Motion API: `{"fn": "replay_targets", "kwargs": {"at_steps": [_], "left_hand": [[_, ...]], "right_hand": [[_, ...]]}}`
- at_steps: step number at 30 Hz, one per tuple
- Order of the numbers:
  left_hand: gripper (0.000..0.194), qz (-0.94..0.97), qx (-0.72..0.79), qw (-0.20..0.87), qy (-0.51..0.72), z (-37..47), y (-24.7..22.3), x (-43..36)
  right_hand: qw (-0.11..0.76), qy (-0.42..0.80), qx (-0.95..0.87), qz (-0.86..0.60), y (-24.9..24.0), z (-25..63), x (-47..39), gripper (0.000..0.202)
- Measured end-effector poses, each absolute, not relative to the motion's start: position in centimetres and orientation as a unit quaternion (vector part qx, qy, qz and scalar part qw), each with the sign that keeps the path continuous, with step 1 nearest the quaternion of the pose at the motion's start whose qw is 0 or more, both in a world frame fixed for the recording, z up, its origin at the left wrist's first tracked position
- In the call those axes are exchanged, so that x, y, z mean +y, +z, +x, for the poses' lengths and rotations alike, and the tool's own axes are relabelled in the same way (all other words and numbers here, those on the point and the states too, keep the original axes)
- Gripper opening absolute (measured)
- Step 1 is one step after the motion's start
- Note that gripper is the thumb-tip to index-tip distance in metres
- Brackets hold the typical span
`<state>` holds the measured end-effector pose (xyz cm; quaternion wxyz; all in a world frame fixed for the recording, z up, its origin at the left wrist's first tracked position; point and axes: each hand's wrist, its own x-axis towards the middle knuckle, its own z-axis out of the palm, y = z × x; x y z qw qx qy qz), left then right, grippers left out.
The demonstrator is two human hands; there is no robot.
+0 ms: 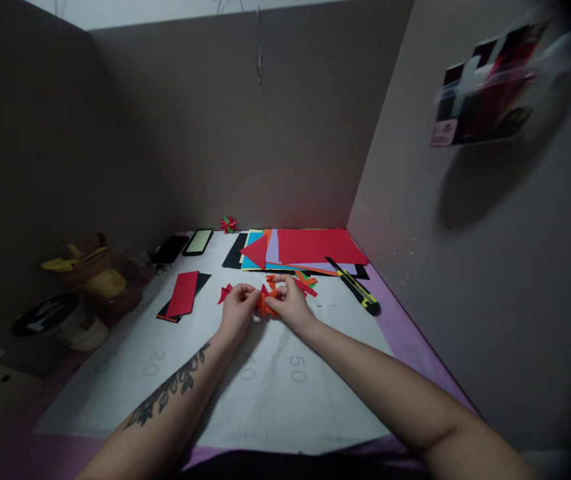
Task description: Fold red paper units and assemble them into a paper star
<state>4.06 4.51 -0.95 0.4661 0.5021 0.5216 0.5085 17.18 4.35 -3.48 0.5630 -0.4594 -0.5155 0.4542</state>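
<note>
Between my two hands is a folded paper piece (268, 305) in red and orange, its exact shape partly covered by my fingers. My left hand (238, 305) pinches its left side, and my right hand (290, 303) pinches its right side. Red folded paper (225, 292) with pointed tips shows just beyond my left hand. Past my right hand lie more folded strips, one orange and green (306, 278) and one red (306, 288). A finished-looking red and green paper star (228, 224) rests at the back edge of the table.
Coloured sheets (322, 247) are stacked at the back, with a red triangle (258, 252) on them. A yellow and black box cutter (360, 293) lies at right. Red and black rectangles (183, 293), a phone (198, 243) and a lidded tub (82, 330) are at left. Grey walls surround the table.
</note>
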Motion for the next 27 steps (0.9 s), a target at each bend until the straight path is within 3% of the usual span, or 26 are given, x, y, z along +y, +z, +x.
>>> {"fn": "replay_targets", "kwargs": {"at_steps": [6, 13, 27], "left_hand": [[0.023, 0.525, 0.472, 0.5, 0.501, 3.74, -0.87, 4.57], [0.043, 0.524, 0.432, 0.568, 0.466, 3.35, -0.77, 4.69], [0.039, 0.468, 0.442, 0.574, 0.507, 4.03, -1.28, 4.33]], "right_hand": [[0.567, 0.457, -0.517, -0.45, -3.26, 17.32, 4.37, 0.037], [0.558, 0.486, -0.524, -0.422, -3.4, 17.58, 4.48, 0.038], [0.566, 0.465, -0.507, -0.453, -3.44, 17.26, 4.23, 0.041]]}}
